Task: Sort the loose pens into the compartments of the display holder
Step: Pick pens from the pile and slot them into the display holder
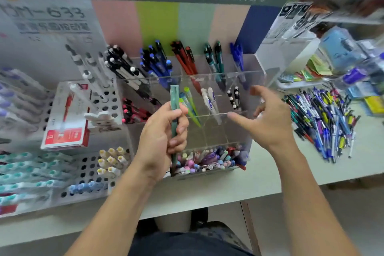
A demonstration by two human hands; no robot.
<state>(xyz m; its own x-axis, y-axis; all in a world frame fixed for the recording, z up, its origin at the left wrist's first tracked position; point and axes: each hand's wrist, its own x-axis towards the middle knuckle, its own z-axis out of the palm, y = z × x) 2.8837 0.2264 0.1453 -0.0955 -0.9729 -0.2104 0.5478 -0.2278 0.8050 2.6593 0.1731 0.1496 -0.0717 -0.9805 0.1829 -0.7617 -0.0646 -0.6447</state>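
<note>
Left hand (164, 137) curled round a green pen (174, 110), upright just before the clear display holder (245, 81), right hand (268, 118) hovering beside it, fingers spread and holding nothing, loose pens (324, 120) heaped on the table (259, 174) to the right

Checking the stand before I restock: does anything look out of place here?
Yes. A heap of loose pens lies jumbled on the counter right of the clear display holder, unsorted. The left hand grips one green pen, not yet slotted.
</note>
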